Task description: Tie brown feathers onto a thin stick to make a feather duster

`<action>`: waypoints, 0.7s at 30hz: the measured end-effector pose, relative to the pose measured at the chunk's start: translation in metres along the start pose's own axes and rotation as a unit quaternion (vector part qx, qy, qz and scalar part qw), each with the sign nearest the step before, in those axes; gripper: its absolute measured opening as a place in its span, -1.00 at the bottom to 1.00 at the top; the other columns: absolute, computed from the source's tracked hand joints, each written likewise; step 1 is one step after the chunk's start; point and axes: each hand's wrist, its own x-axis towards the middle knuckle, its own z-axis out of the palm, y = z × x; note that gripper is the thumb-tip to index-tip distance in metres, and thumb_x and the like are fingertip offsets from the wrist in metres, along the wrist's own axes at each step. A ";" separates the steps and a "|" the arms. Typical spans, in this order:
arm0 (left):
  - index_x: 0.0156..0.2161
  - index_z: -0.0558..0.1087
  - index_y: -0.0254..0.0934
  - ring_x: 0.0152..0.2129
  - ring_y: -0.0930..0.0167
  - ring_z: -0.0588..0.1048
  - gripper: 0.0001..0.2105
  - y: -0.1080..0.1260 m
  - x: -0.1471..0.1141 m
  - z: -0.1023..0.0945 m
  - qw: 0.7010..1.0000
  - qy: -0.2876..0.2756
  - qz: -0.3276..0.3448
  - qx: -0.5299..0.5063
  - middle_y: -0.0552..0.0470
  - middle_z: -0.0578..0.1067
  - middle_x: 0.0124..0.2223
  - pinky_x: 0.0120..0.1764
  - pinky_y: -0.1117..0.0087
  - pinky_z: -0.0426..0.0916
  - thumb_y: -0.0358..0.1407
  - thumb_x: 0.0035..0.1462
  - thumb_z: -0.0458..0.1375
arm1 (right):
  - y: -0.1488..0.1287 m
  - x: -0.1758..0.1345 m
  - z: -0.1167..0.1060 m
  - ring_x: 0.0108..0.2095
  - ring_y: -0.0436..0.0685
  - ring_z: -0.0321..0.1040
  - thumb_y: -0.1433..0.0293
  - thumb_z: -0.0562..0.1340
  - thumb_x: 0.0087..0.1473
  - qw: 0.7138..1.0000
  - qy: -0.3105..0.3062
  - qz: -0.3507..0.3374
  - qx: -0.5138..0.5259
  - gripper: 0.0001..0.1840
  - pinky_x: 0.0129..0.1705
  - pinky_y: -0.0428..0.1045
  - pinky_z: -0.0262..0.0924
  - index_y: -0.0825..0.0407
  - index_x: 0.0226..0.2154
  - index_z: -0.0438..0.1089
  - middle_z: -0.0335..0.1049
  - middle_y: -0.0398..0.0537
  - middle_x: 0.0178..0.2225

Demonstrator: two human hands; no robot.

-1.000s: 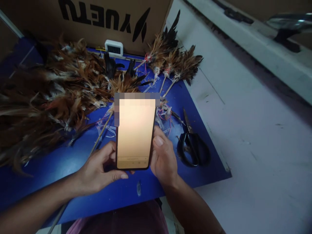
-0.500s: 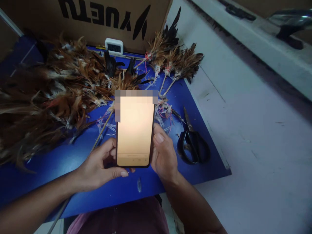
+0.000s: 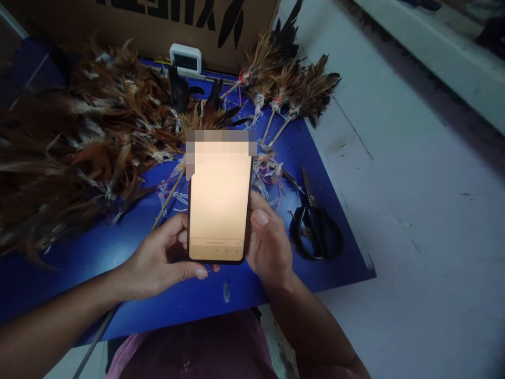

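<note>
A smartphone [image 3: 219, 210] with a bright, pale orange screen is held upright in front of me, over the blue table. My left hand [image 3: 161, 258] grips its lower left side, the thumb below the bottom edge. Around the right edge curl the fingers of my right hand [image 3: 270, 239], thumb along the side. Behind the phone a small bunch of brown and black feathers [image 3: 205, 117] shows; a thin stick [image 3: 169, 202] slants down from it toward my left hand. Black-handled scissors [image 3: 315, 226] lie to the right of my right hand.
A large heap of brown feathers [image 3: 98, 126] covers the table's left. Several feather bunches tied on sticks [image 3: 294, 87] lie at the back right. A white digital display [image 3: 185, 59] stands before a cardboard box [image 3: 158, 31]. Tangled string [image 3: 270, 171] lies behind the phone.
The whole view has shifted slightly, so the table, phone and hands sit a little higher in the picture. Both hands keep the same hold on the phone.
</note>
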 end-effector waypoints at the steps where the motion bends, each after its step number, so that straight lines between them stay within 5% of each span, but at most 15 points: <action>1: -0.05 0.32 -0.28 -0.38 0.37 0.62 -0.57 0.000 0.000 0.000 1.000 0.001 -0.001 0.004 0.00 0.62 -0.26 -0.34 0.45 0.53 -0.56 -0.02 0.31 | -0.001 0.000 0.000 -0.55 0.03 0.25 0.04 0.10 0.17 1.000 -0.005 0.007 0.001 -0.60 -0.62 -0.04 0.20 -0.04 -0.10 0.34 0.32 -0.11 -0.40; 21: -0.13 0.33 -0.31 -0.38 0.36 0.62 -0.65 0.005 0.003 -0.004 0.998 0.017 0.057 0.023 -0.02 0.63 -0.28 -0.38 0.47 0.55 -0.55 0.00 0.31 | -0.004 0.001 -0.002 -0.32 0.19 0.44 0.37 0.19 0.01 0.993 -0.105 0.037 0.040 -0.41 -0.35 0.16 0.43 -0.08 0.14 0.21 0.45 -0.07 -0.28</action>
